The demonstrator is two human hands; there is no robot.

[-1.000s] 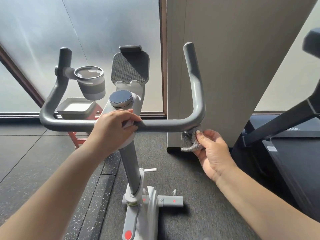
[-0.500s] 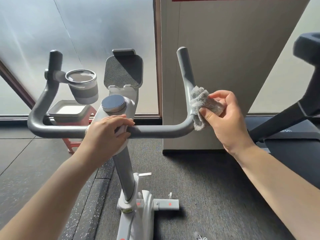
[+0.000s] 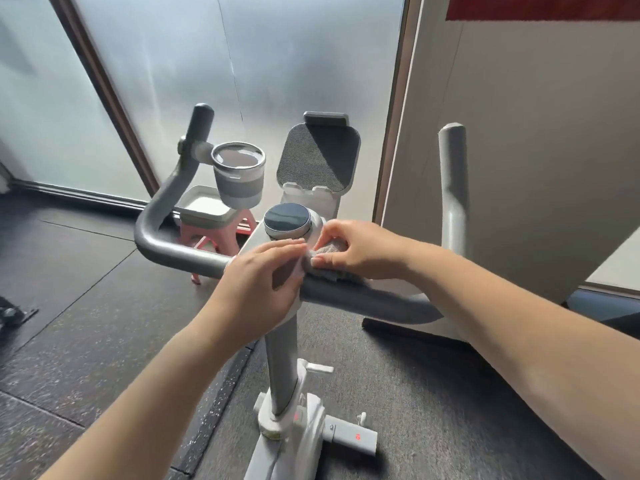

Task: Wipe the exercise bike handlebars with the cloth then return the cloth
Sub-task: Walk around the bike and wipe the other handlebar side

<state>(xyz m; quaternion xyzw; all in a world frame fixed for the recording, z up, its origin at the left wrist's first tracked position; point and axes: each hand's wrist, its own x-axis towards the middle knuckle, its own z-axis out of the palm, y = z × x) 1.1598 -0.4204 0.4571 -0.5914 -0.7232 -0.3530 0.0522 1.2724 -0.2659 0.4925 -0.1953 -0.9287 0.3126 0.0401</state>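
Observation:
The grey U-shaped handlebar [image 3: 363, 299] of the exercise bike spans the middle of the head view, its two ends rising at left and right. A small grey cloth [image 3: 329, 252] lies bunched on the bar's middle, just right of the stem. My right hand [image 3: 360, 251] presses down on the cloth with its fingers curled over it. My left hand [image 3: 259, 282] grips the centre of the bar beside it, fingertips touching the cloth's edge. Most of the cloth is hidden under my right hand.
A round dark display knob [image 3: 286, 221], a tablet holder [image 3: 318, 161] and a cup holder [image 3: 239, 178] sit on the bike's front. Behind stands a pink stool [image 3: 221, 237] bearing a white tray [image 3: 204, 207]. A beige pillar [image 3: 519, 150] is close on the right.
My right hand has carried the cloth from the right upright of the handlebar down and left to the bar's middle beside my left hand. The camera view has swung rightward.

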